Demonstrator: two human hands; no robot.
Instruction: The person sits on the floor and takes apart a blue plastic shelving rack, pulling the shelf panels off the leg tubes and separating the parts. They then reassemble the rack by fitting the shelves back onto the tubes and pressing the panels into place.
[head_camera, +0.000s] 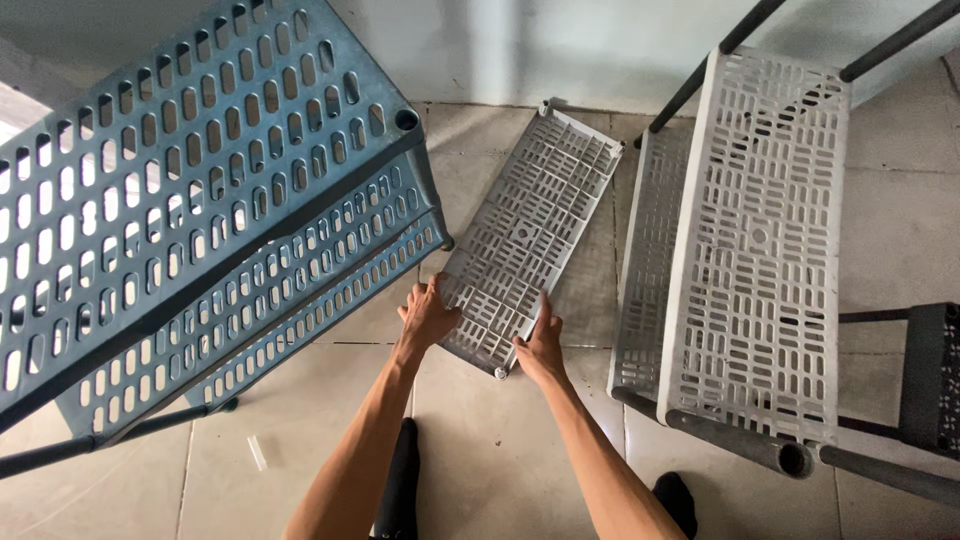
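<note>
On the tiled floor (480, 450), between two shelving racks, the left hand (428, 318) and right hand (541, 345), fingers spread, grip the near edge of a grey perforated shelf panel (530, 235) lying flat ahead of them.

**Floor layout, shelving parts**

Loose shelf panel (528, 240) lies flat on floor (300, 440), centre. Slotted rack (200, 200) stands left of it; second rack (750, 240) lies right. Both hands rest on panel's near edge: left hand (428, 318), right hand (542, 350).
</note>
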